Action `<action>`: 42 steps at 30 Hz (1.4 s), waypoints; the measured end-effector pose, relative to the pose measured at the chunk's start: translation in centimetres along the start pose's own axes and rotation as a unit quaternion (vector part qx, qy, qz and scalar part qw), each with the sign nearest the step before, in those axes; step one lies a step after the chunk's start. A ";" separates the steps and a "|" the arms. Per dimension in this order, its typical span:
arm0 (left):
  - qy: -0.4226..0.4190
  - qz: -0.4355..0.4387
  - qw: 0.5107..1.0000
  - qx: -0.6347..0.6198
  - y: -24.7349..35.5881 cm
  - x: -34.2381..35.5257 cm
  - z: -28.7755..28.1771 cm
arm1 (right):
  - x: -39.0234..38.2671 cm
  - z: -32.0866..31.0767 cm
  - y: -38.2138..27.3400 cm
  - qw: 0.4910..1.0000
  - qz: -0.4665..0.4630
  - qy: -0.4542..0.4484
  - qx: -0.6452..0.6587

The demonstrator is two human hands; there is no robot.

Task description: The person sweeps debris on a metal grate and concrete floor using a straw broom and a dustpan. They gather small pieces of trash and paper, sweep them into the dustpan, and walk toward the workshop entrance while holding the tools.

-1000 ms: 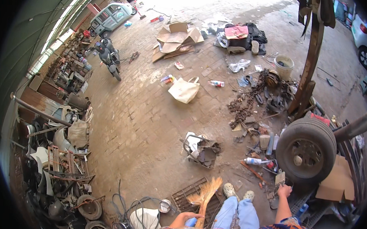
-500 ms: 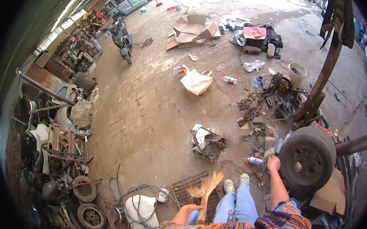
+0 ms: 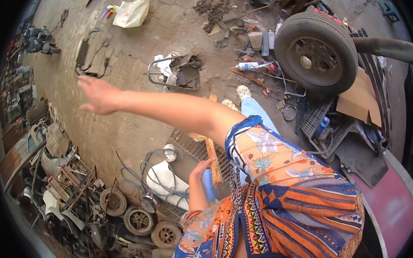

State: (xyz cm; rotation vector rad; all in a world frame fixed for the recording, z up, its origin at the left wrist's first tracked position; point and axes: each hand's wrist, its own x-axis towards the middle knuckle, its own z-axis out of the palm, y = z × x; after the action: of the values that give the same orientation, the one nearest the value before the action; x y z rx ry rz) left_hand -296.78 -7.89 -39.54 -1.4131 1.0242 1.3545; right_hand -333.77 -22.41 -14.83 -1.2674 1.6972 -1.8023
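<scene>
My right arm reaches across to the left, and my right hand (image 3: 97, 96) is open over the brick floor, its fingers slightly blurred. Just beyond its fingertips is a dark, narrow piece (image 3: 83, 54) with thin dark wire-like parts; whether it is airborne or on the floor is unclear. Low in front of my body, my left hand (image 3: 200, 169) is closed around the straw broom's handle (image 3: 212, 160). My right forearm partly hides the broom's bristles. Beyond that forearm lies a metal-framed holder (image 3: 151, 71) with white and dark scraps.
A wheel with a tyre (image 3: 293, 63) stands at the right, beside a spray can (image 3: 246, 65) and scattered scrap. A cream bag (image 3: 131, 12) lies farther off. Coiled hose (image 3: 142, 172), a white panel (image 3: 164, 178) and loose wheels (image 3: 139, 220) crowd the lower left.
My right hand has swung from the scrap by the tyre far to the left and opened. The dark piece with wires has appeared near it. The view has turned; my left hand stays at the broom.
</scene>
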 end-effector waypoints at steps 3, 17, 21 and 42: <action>-0.007 0.008 1.000 -0.030 1.1 -0.8 0.6 | -6.5 2.8 1.4 0.995 0.026 0.027 0.093; 0.042 0.058 0.997 -0.009 10.5 -8.6 3.7 | -38.2 0.2 13.0 0.789 0.609 -0.047 0.055; 0.030 0.104 0.994 0.023 11.9 -9.1 4.9 | -37.1 -0.7 12.3 0.781 0.604 -0.008 0.160; 0.093 0.167 0.981 0.015 15.1 -11.9 1.0 | -35.7 -5.2 8.5 0.391 0.579 0.395 0.597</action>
State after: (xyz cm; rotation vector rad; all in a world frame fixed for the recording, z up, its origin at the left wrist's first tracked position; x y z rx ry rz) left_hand -312.30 -11.01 -28.61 -1.4091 1.4510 1.4530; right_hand -321.42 6.27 -34.74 1.3018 0.4528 -1.6692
